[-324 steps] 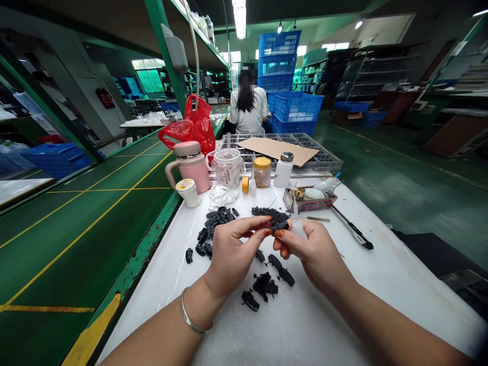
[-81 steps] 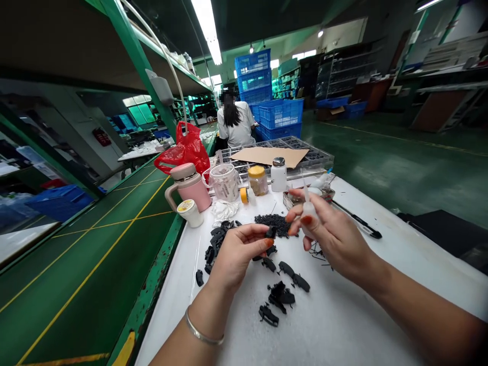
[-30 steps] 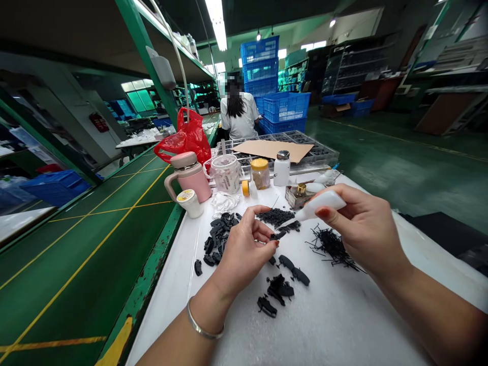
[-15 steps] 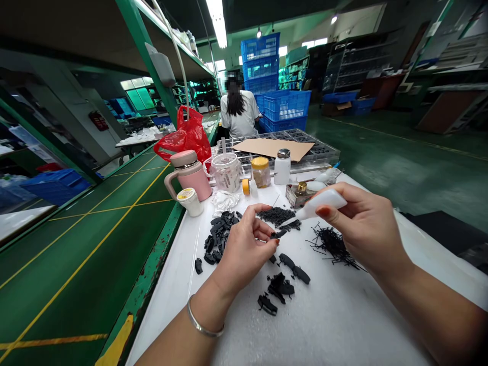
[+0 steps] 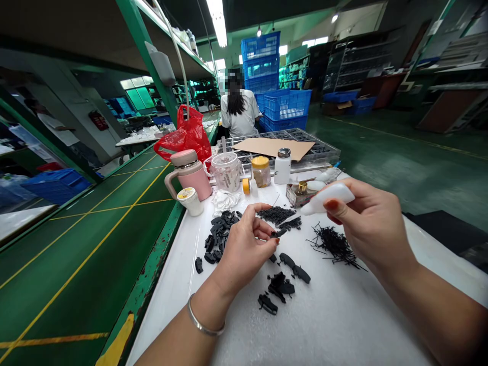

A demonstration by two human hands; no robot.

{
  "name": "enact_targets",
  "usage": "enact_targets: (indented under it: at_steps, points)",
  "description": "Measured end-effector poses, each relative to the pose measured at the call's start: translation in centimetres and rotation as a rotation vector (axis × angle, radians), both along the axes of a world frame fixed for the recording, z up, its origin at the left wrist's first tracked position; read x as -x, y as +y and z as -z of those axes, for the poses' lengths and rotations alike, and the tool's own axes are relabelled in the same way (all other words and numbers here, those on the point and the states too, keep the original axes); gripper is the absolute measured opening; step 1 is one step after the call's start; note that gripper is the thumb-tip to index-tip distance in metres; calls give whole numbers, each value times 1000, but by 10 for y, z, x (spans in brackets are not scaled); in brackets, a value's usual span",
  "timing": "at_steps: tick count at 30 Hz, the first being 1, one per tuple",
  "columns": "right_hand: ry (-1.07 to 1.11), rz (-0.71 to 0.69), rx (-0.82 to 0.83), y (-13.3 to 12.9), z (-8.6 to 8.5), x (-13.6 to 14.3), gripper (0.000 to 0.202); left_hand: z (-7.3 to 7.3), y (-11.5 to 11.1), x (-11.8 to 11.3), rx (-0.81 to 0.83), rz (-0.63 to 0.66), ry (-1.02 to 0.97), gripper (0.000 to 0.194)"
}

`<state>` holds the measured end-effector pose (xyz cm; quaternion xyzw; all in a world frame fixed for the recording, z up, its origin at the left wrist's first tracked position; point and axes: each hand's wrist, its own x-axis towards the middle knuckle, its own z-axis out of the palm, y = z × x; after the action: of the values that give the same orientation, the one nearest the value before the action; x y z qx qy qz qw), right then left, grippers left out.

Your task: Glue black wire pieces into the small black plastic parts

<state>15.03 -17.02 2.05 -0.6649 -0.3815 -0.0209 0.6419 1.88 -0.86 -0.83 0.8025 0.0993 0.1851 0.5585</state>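
Between its thumb and fingers, my left hand (image 5: 247, 249) pinches a small black part (image 5: 279, 234). My right hand (image 5: 375, 223) grips a white squeeze bottle (image 5: 330, 198), its thin nozzle slanting down-left with the tip close to the black part. Behind the part lies a heap of tiny black pieces (image 5: 276, 214). Curved black parts (image 5: 221, 231) are piled to the left of my left hand, and several more black assemblies (image 5: 281, 285) lie nearer me. Thin black rods (image 5: 335, 244) form a bundle below the bottle.
Along the back of the white table (image 5: 328, 325) stand a pink mug (image 5: 194, 178), a white tub (image 5: 189, 202), a yellow-lidded jar (image 5: 261, 173), a white bottle (image 5: 282, 168) and a glass container (image 5: 301, 193). A green conveyor (image 5: 102, 244) runs at left. A person (image 5: 240, 112) sits ahead.
My right hand and the squeeze bottle have shifted slightly right, the bottle tilting a little flatter. My left hand has hardly moved. A standing person now shows at the far left.
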Motion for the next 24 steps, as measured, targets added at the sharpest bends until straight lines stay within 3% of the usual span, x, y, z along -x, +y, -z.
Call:
enact_targets:
  at_steps: [8, 10, 13, 18, 24]
  points:
    - [589, -147, -301, 8, 0, -10, 11, -3, 2, 1, 27, -14, -4, 56]
    - [741, -215, -325, 12, 2, -10, 27, -3, 3, 1, 69, -21, -12, 57]
    - [854, -324, -224, 18, 8, -6, 43, -4, 5, 0, 166, -25, -43, 59]
    - [924, -558, 67, 24, 21, 3, 26, -4, 6, -1, 251, -10, -107, 67]
    - [901, -739, 241, 27, 31, 7, 33, -6, 0, 1, 240, 60, -129, 69]
